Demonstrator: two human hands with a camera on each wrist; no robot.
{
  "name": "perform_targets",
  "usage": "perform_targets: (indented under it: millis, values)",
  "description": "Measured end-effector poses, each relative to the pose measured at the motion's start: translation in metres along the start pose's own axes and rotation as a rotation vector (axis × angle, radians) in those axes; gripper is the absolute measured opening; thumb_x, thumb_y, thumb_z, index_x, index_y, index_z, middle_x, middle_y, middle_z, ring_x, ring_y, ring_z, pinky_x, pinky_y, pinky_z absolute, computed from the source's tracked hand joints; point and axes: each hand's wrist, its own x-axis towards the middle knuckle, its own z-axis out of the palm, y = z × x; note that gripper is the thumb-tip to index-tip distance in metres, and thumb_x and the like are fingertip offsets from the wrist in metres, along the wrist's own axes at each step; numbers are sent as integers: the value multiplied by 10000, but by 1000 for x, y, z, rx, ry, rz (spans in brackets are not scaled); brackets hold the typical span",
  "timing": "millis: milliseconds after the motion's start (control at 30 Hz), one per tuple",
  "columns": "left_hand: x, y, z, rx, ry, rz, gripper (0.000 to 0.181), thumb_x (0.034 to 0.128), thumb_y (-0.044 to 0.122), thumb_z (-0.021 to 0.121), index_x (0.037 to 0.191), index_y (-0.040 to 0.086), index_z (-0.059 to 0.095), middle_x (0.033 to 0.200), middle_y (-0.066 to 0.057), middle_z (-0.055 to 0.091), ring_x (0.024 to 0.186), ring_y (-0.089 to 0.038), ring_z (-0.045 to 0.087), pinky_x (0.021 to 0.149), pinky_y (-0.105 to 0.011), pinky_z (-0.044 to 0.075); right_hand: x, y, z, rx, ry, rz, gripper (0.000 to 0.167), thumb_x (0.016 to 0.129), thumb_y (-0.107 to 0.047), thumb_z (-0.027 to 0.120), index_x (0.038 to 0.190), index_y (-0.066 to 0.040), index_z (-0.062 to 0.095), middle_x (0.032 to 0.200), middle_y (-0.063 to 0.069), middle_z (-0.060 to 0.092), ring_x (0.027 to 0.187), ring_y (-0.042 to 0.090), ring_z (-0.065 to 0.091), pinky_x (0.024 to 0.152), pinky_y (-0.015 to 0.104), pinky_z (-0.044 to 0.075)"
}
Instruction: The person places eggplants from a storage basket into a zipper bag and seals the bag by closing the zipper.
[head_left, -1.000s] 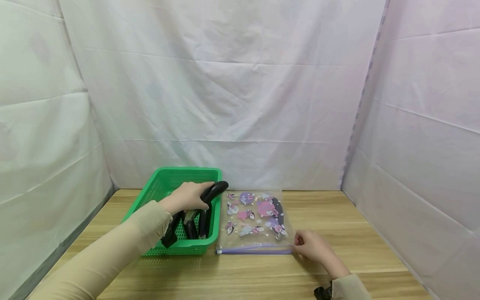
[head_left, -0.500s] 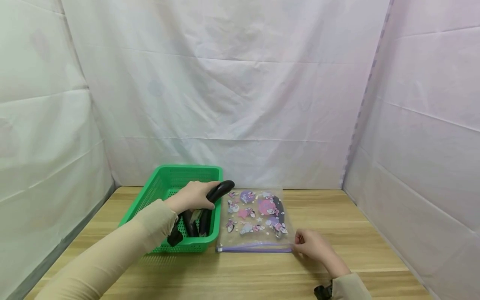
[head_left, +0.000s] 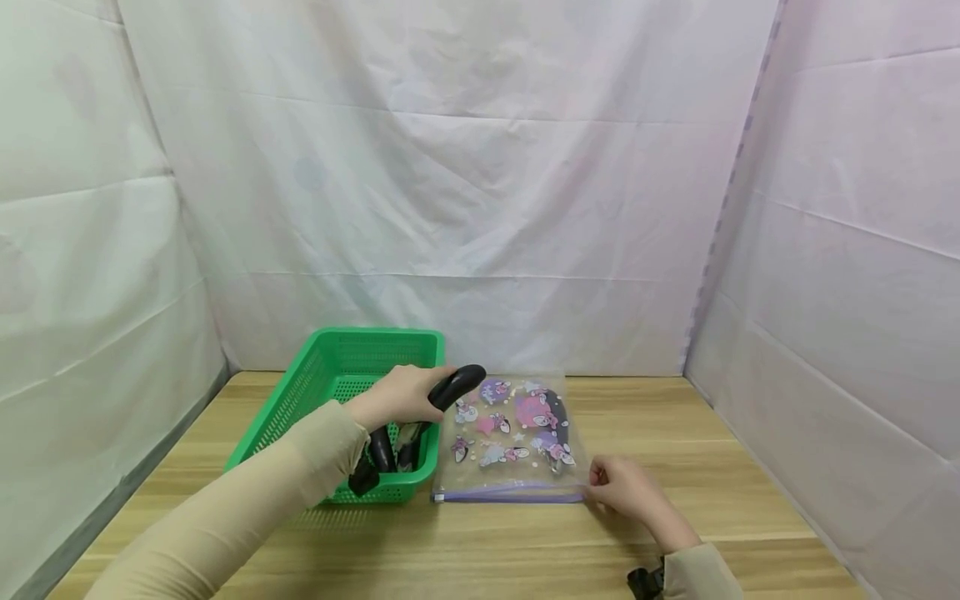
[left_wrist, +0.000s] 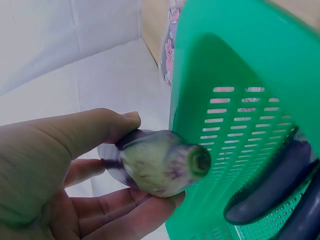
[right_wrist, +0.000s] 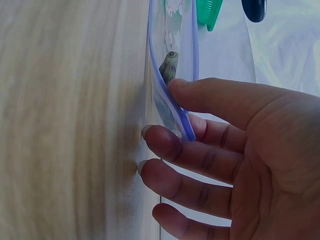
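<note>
My left hand [head_left: 401, 395] grips a dark eggplant [head_left: 459, 386] over the right rim of the green basket [head_left: 330, 333]. In the left wrist view, the pale stem end of this eggplant [left_wrist: 160, 162] faces the camera, between thumb and fingers. My right hand [head_left: 628, 493] pinches the near right corner of a clear zip bag [head_left: 480, 475] with cartoon prints and a purple zip edge. The bag lies flat, and one eggplant [head_left: 557, 421] shows inside along its right side. In the right wrist view, the bag's zip edges [right_wrist: 188, 131] part above the pinched corner.
Several more eggplants [left_wrist: 270, 180] lie in the basket, partly hidden by my left arm in the head view. The basket stands left of the bag on the wooden table [head_left: 480, 550]. White cloth [head_left: 480, 200] hangs behind and at both sides.
My left hand has carried the eggplant rightward, from above the basket to past its right rim and over the bag's far left corner. The right hand keeps its pinch on the bag.
</note>
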Motion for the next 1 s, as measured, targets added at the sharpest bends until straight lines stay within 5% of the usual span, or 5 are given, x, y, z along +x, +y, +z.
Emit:
perform_targets:
  millis: [467,867,1000]
  values:
    - [6,17,9,-3,6,54,747,835,234,755,1490,166,401,1167,-82,651,697,-149,564,641,-344,433,2,2,1,-13,2,9,240,793,-199,762,715,-155,539,603,-55,526,497,115,481,473,283,391]
    - [10,32,15,-16,-18,87,745,837,238,750,1492,177,399,1058,-75,672,553,-131,518,565,-321,437,1,3,2,-5,-7,3,238,785,-179,758,710,-148,534,590,-49,529,496,135,489,477,306,396]
    - [8,41,16,0,-11,137,763,828,260,767,1492,182,399,1151,-81,656,674,-156,590,609,-324,454,1,1,2,-5,2,12,242,789,-181,760,710,-149,534,594,-49,527,504,130,485,479,302,394]
